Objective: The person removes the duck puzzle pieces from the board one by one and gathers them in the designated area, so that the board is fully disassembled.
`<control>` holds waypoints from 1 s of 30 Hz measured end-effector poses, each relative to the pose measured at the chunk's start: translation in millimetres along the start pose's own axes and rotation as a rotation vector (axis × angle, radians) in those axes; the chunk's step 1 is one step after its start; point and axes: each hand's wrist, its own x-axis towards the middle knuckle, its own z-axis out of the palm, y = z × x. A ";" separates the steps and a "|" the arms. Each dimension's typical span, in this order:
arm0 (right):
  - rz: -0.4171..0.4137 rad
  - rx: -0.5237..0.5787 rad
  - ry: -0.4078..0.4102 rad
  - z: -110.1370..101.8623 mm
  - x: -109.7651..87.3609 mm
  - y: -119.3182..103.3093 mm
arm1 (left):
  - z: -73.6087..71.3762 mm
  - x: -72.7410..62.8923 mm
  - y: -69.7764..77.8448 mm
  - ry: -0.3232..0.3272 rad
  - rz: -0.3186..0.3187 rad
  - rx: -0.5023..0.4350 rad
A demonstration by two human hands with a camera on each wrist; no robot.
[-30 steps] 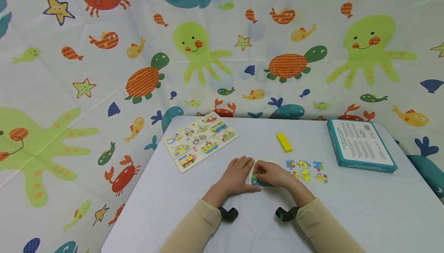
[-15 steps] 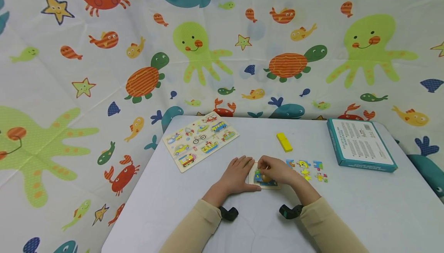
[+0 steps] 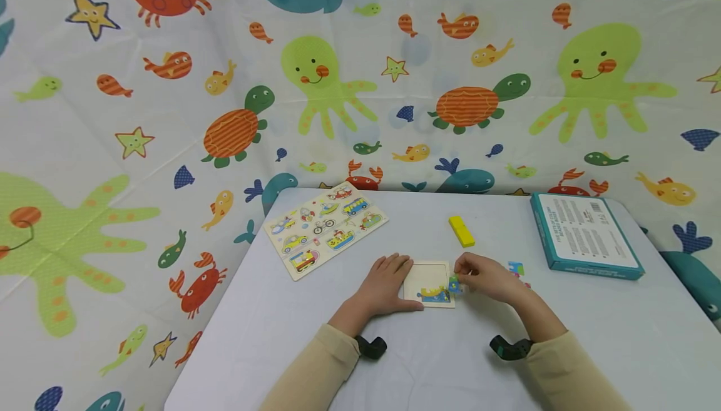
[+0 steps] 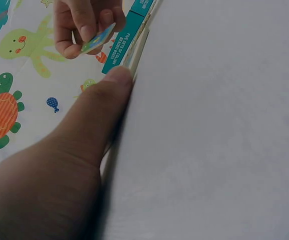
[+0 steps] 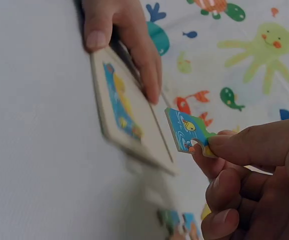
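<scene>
A small square wooden puzzle tray [image 3: 429, 271] lies on the white table. My left hand [image 3: 385, 286] rests on its left side, fingers extended and the thumb along the near edge. Joined yellow and blue puzzle pieces [image 3: 435, 295] fill part of the tray's near side; its far part is bare wood. At the tray's right edge, my right hand [image 3: 485, 276] pinches a blue and green puzzle piece [image 5: 183, 129] between thumb and fingers. In the right wrist view this piece, printed with a small yellow duck, is raised beside the tray.
Loose puzzle pieces [image 3: 516, 268] lie to the right, partly hidden behind my right hand. A yellow block [image 3: 462, 231] sits beyond the tray. Farther left is a vehicle-picture board [image 3: 327, 229]; a teal box [image 3: 588, 233] lies at the back right. A sea-animal curtain [image 3: 360, 98] hangs behind.
My right hand has moved right from over the tray, carrying the blue and green puzzle piece from the tray's left part to its right edge. My left hand stays in place.
</scene>
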 end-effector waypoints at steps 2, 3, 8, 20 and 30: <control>0.003 -0.012 0.001 -2.7 -3.8 6.8 | -1.1 -0.4 0.1 -0.001 -0.001 0.003; 0.007 -0.016 0.002 -3.6 -5.8 9.2 | -1.8 -0.7 0.3 -0.002 -0.001 0.002; 0.034 -0.024 -0.003 -5.1 -16.9 17.3 | -1.5 -1.5 0.4 -0.009 -0.008 -0.012; 0.001 -0.039 -0.015 -5.5 -34.2 40.2 | -1.9 -1.2 1.6 -0.005 -0.004 -0.003; 0.014 -0.036 -0.002 -2.4 -35.2 44.0 | -1.0 -0.5 2.0 -0.013 -0.013 -0.010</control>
